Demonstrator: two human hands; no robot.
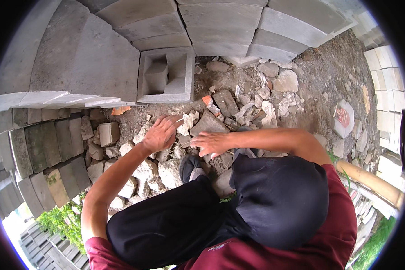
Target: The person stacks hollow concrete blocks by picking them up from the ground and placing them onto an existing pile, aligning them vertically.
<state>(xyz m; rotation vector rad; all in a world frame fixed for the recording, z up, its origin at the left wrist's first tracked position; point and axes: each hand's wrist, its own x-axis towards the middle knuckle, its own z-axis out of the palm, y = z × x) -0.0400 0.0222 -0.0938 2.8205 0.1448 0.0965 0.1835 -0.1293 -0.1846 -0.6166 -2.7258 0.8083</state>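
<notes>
My left hand (162, 133) reaches over the rubble with its fingers stretched out, next to a pale crumpled lump (187, 122). Beside it, my right hand (211, 143) spreads its fingers low over the stones, against the near edge of a flat grey stone (209, 124). Neither hand shows anything in its grip, though the undersides of both are hidden. Just beyond lie a dark brick piece (225, 102) and an orange fragment (207, 100).
A hollow concrete block (167, 75) stands beyond my hands, with stacked grey blocks (220, 22) behind. Paving bricks (40, 144) are piled at left. My shoes (192, 168) rest among broken stones (170, 173). A bamboo pole (369, 182) and octagonal paver (343, 119) lie at right.
</notes>
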